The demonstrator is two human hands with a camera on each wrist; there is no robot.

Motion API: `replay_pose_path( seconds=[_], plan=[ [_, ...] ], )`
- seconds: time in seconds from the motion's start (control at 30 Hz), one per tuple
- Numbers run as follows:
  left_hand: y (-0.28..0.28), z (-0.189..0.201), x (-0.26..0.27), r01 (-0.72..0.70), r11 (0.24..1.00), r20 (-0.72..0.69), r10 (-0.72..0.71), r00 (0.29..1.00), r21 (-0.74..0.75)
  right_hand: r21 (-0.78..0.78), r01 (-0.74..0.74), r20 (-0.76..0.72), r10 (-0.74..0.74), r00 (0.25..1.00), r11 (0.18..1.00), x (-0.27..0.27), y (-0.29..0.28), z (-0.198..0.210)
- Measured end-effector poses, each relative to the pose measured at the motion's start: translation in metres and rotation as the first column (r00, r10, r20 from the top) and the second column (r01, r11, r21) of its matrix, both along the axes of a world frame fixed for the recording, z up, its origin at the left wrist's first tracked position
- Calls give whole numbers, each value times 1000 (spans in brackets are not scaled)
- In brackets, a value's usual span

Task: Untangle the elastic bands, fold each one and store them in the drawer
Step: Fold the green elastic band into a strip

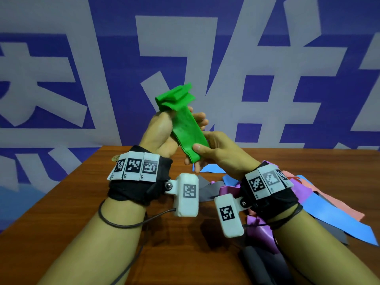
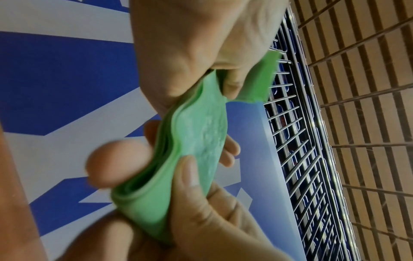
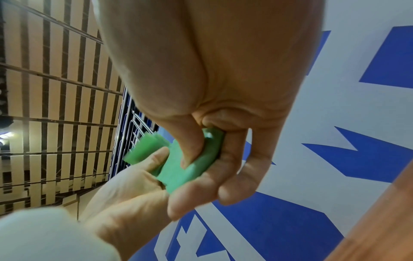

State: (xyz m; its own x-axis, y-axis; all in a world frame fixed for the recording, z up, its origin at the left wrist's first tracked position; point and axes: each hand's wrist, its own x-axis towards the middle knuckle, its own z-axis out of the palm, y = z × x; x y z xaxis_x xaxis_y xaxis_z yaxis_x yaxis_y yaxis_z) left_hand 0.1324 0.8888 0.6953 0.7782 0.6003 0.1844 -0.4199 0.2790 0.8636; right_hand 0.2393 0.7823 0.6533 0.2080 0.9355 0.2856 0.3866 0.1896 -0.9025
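Note:
A green elastic band [image 1: 186, 128], folded into several layers, is held up in the air above the wooden table [image 1: 82, 202]. My left hand [image 1: 162, 128] grips its upper part, and the bunched folded end sticks out above the fingers. My right hand [image 1: 207, 153] pinches the lower folded end between thumb and fingers. In the left wrist view the green band [image 2: 196, 150] runs from my left hand [image 2: 190, 61] down to the right hand's thumb [image 2: 190, 180]. In the right wrist view my right thumb [image 3: 190, 150] presses the green band [image 3: 178, 174] against the fingers. No drawer is in view.
A tangled pile of loose bands lies on the table under and right of my right wrist: blue [image 1: 337, 219], pink [image 1: 327, 194], purple [image 1: 228, 190] and grey [image 1: 207, 190]. A blue-and-white banner wall [image 1: 185, 48] stands behind the table. A small gold round object [image 1: 115, 158] sits at the far-left edge.

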Motion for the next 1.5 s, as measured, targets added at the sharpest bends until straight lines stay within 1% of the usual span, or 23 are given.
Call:
replay_pose_path(
  seconds=[0.07, 0.1, 0.2, 0.27, 0.3, 0.37, 0.43, 0.6, 0.73, 0.8, 0.93, 1.07, 1.2, 1.27, 1.33, 1.43, 1.5],
  plan=[
    [3, 0, -2, 46, 998, 0, -46, 999, -39, -21, 1, 32, 0, 999, 1000, -1, -2, 1],
    [5, 0, -3, 45, 998, -3, -45, 999, -36, -28, -1, 28, 2, 1000, 1000, -1, -2, 2],
    [6, -2, -1, -19, 998, -5, 19, 1000, 58, -45, 21, -19, -22, 1000, 999, -1, -1, 3],
    [5, -2, 2, -40, 997, 27, 38, 999, 70, -38, 28, -57, -30, 998, 999, 1, 0, 2],
    [5, -2, 3, -27, 998, 45, 25, 999, 52, -33, 15, -75, -17, 997, 999, 1, 0, 1],
    [5, -2, 2, 50, 999, 87, -49, 995, -8, -36, -47, -97, 43, 994, 998, -1, -1, 1],
    [4, -1, 1, 105, 993, 124, -98, 987, -50, -42, -97, -93, 92, 991, 994, -2, -2, 0],
    [4, -4, 1, 57, 995, 155, -43, 987, -86, -37, -52, -21, 51, 998, 998, -2, -1, -2],
    [9, -4, 0, 42, 989, 178, -17, 984, -141, -41, -44, 18, 45, 999, 998, -1, 1, -3],
    [10, -5, 1, 9, 986, 190, 24, 981, -166, -32, -32, 47, 33, 998, 999, 1, 2, -5],
    [9, -7, 7, -77, 984, 180, 106, 978, -161, -35, 12, 144, -7, 990, 999, -2, 3, -7],
    [12, -7, 10, -98, 980, 181, 129, 975, -175, -5, 35, 260, -33, 965, 999, -1, 3, -5],
    [11, -7, 11, -118, 979, 185, 149, 971, -169, -27, 38, 272, -30, 962, 999, 2, 3, -2],
    [11, -11, 11, -136, 979, 188, 164, 968, -151, -63, 42, 243, -25, 970, 997, 2, 2, -2],
    [14, -19, 12, -160, 984, 148, 171, 974, -79, -115, 51, 215, -25, 976, 992, 5, 3, -3],
    [24, -28, 10, -177, 983, 16, 176, 984, 57, -224, 76, 228, -23, 973, 972, 13, 11, -3],
    [35, -32, 6, -207, 966, -99, 224, 970, 153, -297, 122, 247, -47, 968, 947, 15, 18, 2]
  ],
)
